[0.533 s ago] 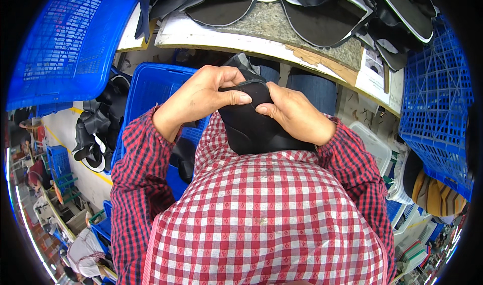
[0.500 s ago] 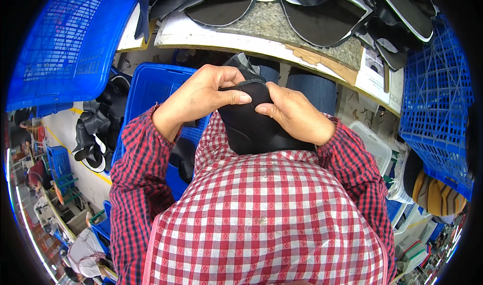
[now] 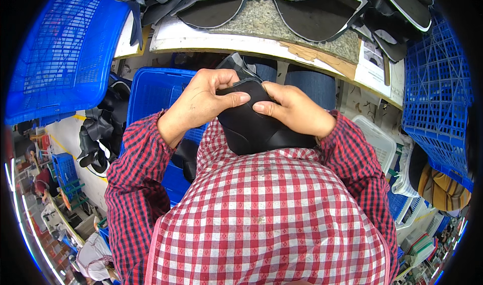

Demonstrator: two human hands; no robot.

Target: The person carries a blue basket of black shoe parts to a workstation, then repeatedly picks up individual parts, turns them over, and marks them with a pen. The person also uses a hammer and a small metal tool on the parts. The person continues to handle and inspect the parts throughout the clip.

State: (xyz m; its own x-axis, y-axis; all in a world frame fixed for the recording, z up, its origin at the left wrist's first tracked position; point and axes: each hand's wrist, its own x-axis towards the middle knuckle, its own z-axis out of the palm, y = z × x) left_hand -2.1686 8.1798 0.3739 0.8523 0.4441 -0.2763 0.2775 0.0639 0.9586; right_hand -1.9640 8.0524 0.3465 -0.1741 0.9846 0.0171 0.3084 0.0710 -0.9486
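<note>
Fingers (image 3: 229, 100) of both hands clamp a black shoe upper (image 3: 254, 126) held close against a red-and-white checked shirt (image 3: 271, 209), below the edge of the table (image 3: 226, 42). Left hand (image 3: 201, 101) grips the piece from the left, thumb pressed flat across its top; right hand (image 3: 292, 106) closes on it from the right, thumb meeting the left one near the upper rim. Long axis of the black shoe upper runs from the hands down toward the chest, its narrower end pointing up and away toward the table, its wider end lying against the shirt. Palms and fingers cover the top edge, and a grey flap behind them is only partly seen. Whether the piece is stitched or lined cannot be made out. Blue plastic crate (image 3: 156, 96) stands just left of the hands, its inside partly hidden by the left forearm. More black cut pieces (image 3: 312, 13) lie on the table above, cut off by the frame. Blue baskets (image 3: 437, 84) fill the right side.
</note>
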